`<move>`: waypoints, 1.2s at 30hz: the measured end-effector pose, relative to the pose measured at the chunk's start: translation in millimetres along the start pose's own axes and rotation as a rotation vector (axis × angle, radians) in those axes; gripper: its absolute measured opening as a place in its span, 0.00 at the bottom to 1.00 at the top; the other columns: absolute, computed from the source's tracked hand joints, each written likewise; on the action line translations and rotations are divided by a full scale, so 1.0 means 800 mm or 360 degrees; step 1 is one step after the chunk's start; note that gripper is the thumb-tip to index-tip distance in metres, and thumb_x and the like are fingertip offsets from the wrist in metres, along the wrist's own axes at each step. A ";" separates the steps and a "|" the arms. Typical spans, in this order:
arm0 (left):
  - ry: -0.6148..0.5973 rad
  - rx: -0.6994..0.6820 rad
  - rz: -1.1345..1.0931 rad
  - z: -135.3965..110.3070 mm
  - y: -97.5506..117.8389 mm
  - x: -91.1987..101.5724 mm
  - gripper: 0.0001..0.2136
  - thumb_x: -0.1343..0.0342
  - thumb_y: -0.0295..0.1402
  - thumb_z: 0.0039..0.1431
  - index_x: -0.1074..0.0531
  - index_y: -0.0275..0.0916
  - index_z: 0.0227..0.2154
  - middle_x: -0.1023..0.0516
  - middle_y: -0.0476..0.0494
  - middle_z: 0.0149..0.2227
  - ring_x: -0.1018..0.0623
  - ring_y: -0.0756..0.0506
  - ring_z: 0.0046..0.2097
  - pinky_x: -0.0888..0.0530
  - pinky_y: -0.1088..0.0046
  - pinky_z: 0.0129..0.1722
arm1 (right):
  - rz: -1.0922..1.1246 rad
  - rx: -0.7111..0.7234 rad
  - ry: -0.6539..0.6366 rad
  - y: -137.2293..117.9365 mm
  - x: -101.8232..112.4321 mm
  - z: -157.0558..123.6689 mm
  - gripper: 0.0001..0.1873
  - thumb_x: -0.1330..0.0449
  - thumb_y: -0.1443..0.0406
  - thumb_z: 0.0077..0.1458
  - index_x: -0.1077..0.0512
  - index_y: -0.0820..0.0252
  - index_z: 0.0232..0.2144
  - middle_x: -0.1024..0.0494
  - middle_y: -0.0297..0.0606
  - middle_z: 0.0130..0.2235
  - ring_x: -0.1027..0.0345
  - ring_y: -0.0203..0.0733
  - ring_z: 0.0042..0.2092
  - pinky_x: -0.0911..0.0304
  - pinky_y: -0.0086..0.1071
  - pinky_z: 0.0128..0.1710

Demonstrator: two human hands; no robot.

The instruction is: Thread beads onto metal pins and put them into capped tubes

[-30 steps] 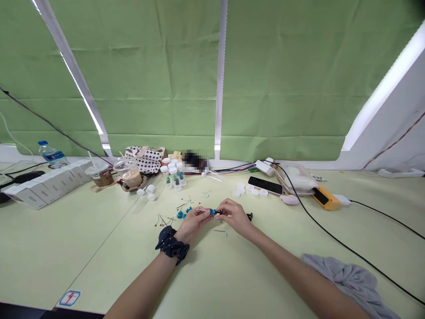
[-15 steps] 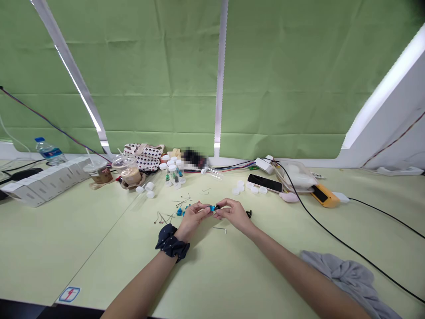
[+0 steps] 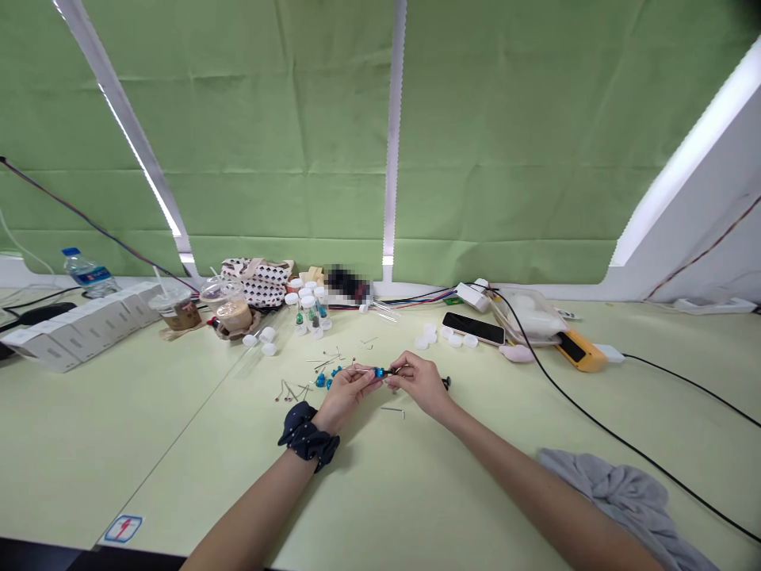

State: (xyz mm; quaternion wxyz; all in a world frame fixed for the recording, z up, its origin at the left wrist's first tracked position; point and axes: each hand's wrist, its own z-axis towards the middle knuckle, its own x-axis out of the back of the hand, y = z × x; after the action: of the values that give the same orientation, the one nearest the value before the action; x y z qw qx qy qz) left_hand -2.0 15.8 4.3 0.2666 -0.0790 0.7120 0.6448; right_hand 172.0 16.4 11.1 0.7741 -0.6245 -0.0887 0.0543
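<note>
Between the fingertips of my left hand (image 3: 352, 388) is a small blue part (image 3: 379, 373), whose kind is too small to make out. A thin metal rod runs out from it to the left. My right hand (image 3: 421, 384) pinches a small black piece (image 3: 389, 372) that meets the blue part's right side. More blue parts (image 3: 322, 381) lie just left of my left hand, among thin pins with small heads (image 3: 289, 390). An L-shaped hex key (image 3: 393, 410) rests on the table below my hands. Black pieces (image 3: 446, 383) lie partly hidden behind my right hand.
White-capped clear vials (image 3: 308, 308) stand at the back, with loose white caps (image 3: 269, 348) left and more (image 3: 455, 340) right. A phone (image 3: 474, 327) and yellow meter (image 3: 581, 351) lie right. Drink cups (image 3: 233, 312) and white boxes (image 3: 89, 321) stand left. A black cable (image 3: 586, 420) crosses the right side.
My right fingers have shifted slightly right and up, and more of the black piece shows between my hands. The blue part has turned a little, with the thin rod now visible.
</note>
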 end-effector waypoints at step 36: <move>0.0046 -0.0302 0.0428 -0.002 0.000 -0.003 0.08 0.36 0.31 0.42 0.27 0.34 0.26 0.22 0.41 0.34 0.25 0.46 0.37 0.30 0.69 0.42 | 0.0370 -0.0393 -0.0012 0.007 -0.004 -0.001 0.22 0.39 0.49 0.42 0.31 0.64 0.27 0.29 0.33 0.22 0.37 0.31 0.20 0.39 0.26 0.19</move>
State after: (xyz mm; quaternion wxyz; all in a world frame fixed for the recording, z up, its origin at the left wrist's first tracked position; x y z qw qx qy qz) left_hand -0.6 13.6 5.8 0.1589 -0.0169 0.6558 0.7378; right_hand 169.4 16.1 5.3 0.6797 -0.7206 -0.0248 0.1344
